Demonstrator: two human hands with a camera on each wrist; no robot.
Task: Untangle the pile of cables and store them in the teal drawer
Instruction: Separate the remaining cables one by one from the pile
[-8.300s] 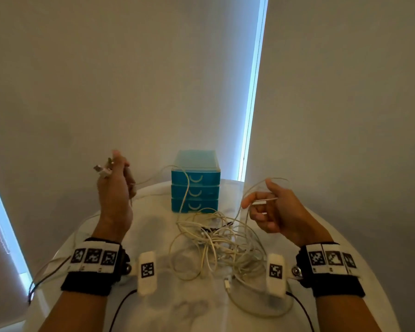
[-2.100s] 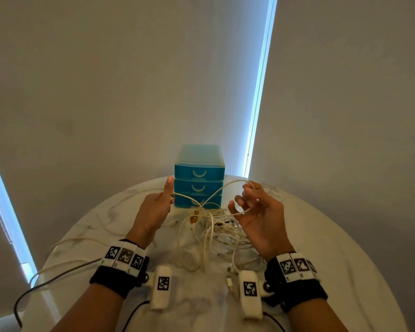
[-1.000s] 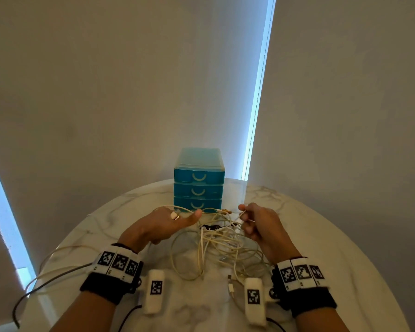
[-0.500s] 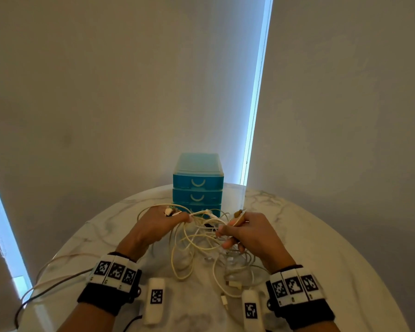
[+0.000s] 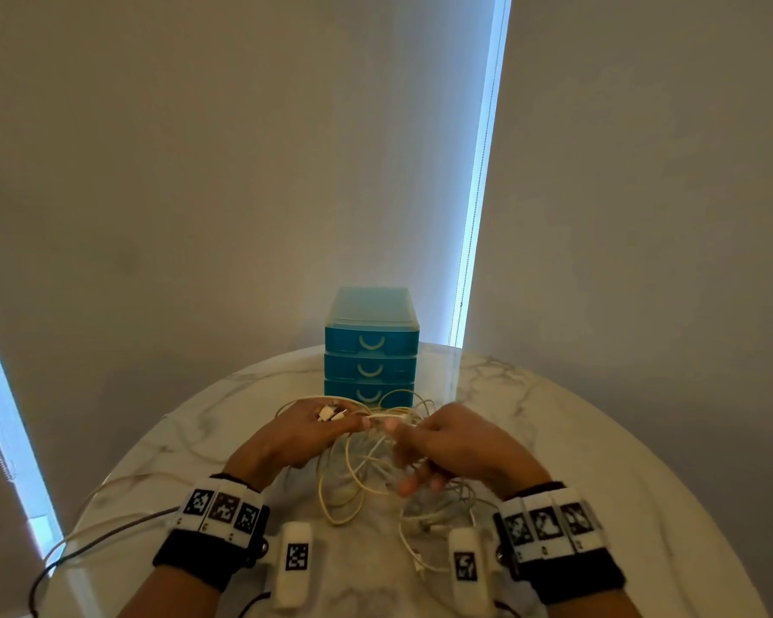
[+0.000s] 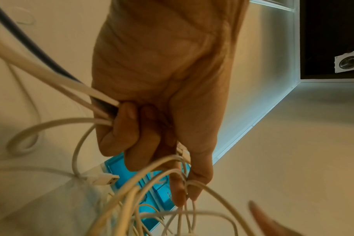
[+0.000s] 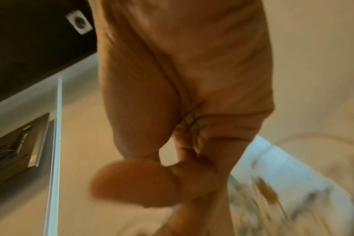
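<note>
A tangled pile of white cables (image 5: 358,479) lies on the round marble table (image 5: 599,483), in front of the teal drawer unit (image 5: 371,345), whose three drawers are all closed. My left hand (image 5: 353,422) grips a bunch of strands above the pile, with plugs (image 5: 330,413) sticking up past its knuckles. In the left wrist view its fingers (image 6: 131,143) curl round several cables, and a USB plug (image 6: 103,178) hangs loose. My right hand (image 5: 398,428) meets it thumb to thumb and pinches a strand. The right wrist view is blurred.
A dark cable and a white one (image 5: 108,524) run off the table's left edge from my left wrist. The wall corner and a bright window strip (image 5: 478,194) stand right behind the drawer unit. Bare marble lies to the right of the pile.
My hands have drawn together over the pile until the thumbs almost touch. The right hand has shifted left, and the lifted strands are bunched between them.
</note>
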